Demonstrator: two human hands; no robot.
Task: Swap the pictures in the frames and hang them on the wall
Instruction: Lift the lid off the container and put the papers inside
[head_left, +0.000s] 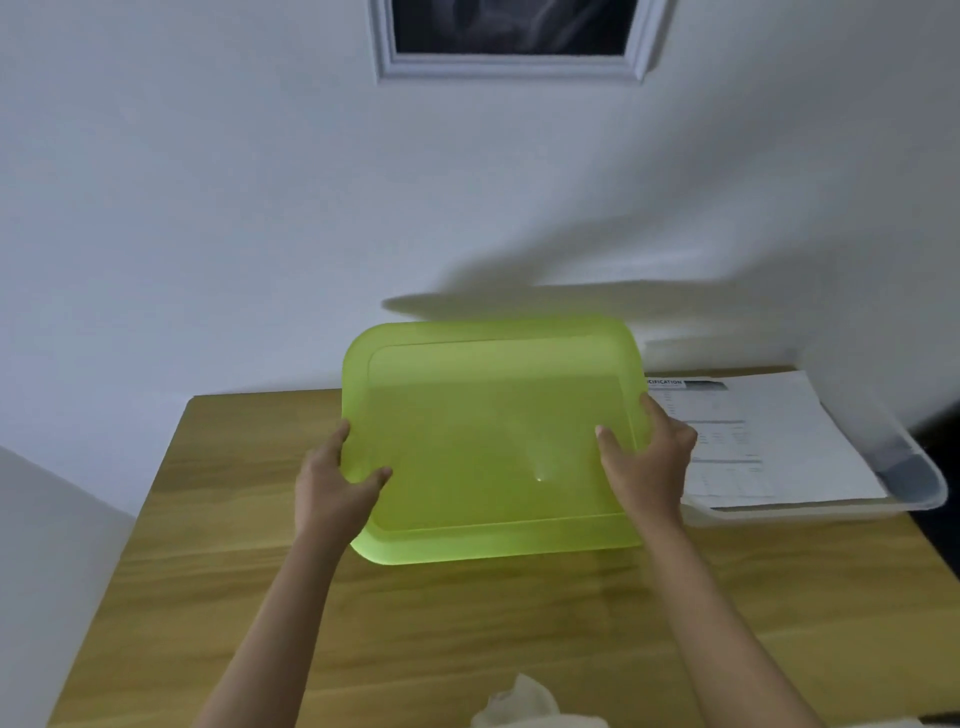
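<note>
A translucent lime-green plastic lid (493, 441) is held tilted above the wooden table (218, 571). My left hand (337, 483) grips its left edge, thumb on top. My right hand (649, 457) grips its right edge, fingers spread on the surface. On the white wall above hangs a white picture frame (511, 65) with a dark picture; only its lower part is in view.
A clear plastic box (919, 488) with a printed white sheet (763, 441) lying across it stands at the table's right. A crumpled whitish cloth (524, 701) lies at the near edge. The table's back edge meets the wall.
</note>
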